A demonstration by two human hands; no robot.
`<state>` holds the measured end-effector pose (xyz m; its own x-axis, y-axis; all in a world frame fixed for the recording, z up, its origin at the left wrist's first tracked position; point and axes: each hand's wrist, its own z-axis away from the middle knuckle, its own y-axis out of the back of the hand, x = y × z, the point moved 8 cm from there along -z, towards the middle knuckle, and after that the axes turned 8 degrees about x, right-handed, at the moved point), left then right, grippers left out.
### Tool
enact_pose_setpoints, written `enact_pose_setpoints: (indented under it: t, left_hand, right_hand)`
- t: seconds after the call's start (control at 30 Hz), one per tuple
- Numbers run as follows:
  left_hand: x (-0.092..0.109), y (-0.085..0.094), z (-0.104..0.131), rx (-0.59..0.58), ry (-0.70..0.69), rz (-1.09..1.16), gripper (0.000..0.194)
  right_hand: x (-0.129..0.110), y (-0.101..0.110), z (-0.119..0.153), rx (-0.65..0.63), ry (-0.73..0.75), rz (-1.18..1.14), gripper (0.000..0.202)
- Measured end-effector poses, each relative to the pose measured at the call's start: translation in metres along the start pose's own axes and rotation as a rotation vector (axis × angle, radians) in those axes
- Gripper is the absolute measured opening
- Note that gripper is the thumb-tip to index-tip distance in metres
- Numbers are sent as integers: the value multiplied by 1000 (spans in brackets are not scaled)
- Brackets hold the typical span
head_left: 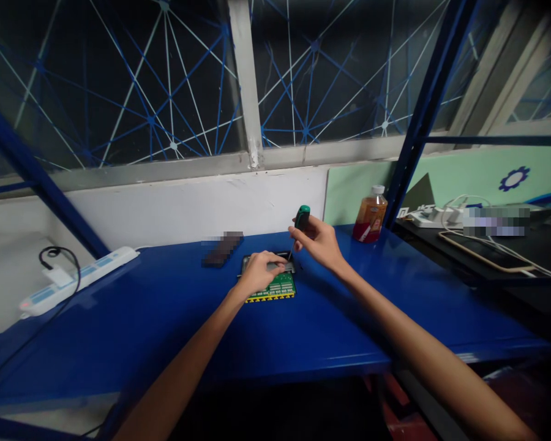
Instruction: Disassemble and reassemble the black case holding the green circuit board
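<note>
A green circuit board (282, 285) with a yellow connector strip along its near edge lies on the blue table. Over its far part sits a grey and black piece (284, 264), partly covered by my fingers. My left hand (261, 271) rests on this piece, fingers stretched out to the right and pressing down. My right hand (319, 241) is closed around a screwdriver (303, 214) with a green and black handle. The screwdriver stands nearly upright, its shaft slanting down to the right end of the grey piece. Whether its tip touches a screw is too small to tell.
A dark blurred object (223, 248) lies behind the board to the left. A bottle of reddish drink (371, 214) stands at the back right. A white power strip (80, 282) with a cable is on the left. The blue table (340, 343) ends near me.
</note>
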<state>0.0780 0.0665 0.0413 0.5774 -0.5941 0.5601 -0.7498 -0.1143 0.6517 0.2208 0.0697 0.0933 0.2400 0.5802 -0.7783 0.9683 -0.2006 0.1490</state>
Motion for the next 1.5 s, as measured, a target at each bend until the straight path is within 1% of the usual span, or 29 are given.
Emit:
enact_pose_setpoints:
  t: [0.13, 0.23, 0.33, 0.53, 0.63, 0.73, 0.8, 0.87, 0.93, 1.0, 1.03, 1.1, 1.13, 1.2, 1.27, 1.43, 1.5]
  left_hand:
    - [7, -3, 0, 12, -47, -7, 10]
    - [14, -14, -2, -29, -123, -56, 9]
    - [25, -27, -6, -86, -207, -148, 9]
    - [46, -56, -19, -162, -275, -332, 14]
    - [48, -62, -24, -155, -268, -363, 16]
    - [46, -56, -26, -133, -245, -308, 17]
    - [41, -42, -25, -112, -228, -258, 18]
    - [34, -24, -23, -104, -216, -221, 19]
    - [23, -7, -16, -129, -207, -192, 20]
    - [8, 8, -7, -186, -191, -181, 22]
    - [0, 16, -3, -190, -179, -189, 24]
    - [-18, 30, 2, -158, -135, -246, 30]
    - [-24, 34, 4, -166, -122, -267, 32]
    - [-32, 38, 6, -184, -111, -265, 34]
    - [-34, 37, 6, -216, -120, -239, 31]
    - [-37, 27, 8, -304, -122, -203, 25]
    - [-38, 25, 9, -306, -108, -222, 23]
  right_hand:
    - [-2, 21, -10, 99, 45, 64, 30]
    - [-4, 37, -15, 181, 100, 178, 27]
    - [-6, 48, -17, 247, 176, 308, 27]
    - [-13, 56, -17, 320, 327, 469, 29]
    - [-14, 57, -16, 331, 361, 503, 30]
    - [-14, 57, -16, 325, 367, 505, 30]
    - [-14, 55, -16, 313, 361, 495, 31]
    - [-13, 51, -15, 288, 347, 479, 31]
    - [-11, 47, -14, 253, 328, 463, 32]
    - [-10, 41, -13, 219, 316, 454, 32]
    - [-10, 39, -12, 207, 315, 456, 33]
    - [-10, 34, -9, 188, 323, 464, 33]
    - [-10, 32, -8, 180, 331, 470, 33]
    - [-10, 28, -6, 162, 347, 486, 32]
    - [-11, 24, -5, 140, 366, 507, 31]
    - [-12, 22, -3, 124, 396, 545, 32]
    - [-11, 21, -3, 121, 392, 545, 32]
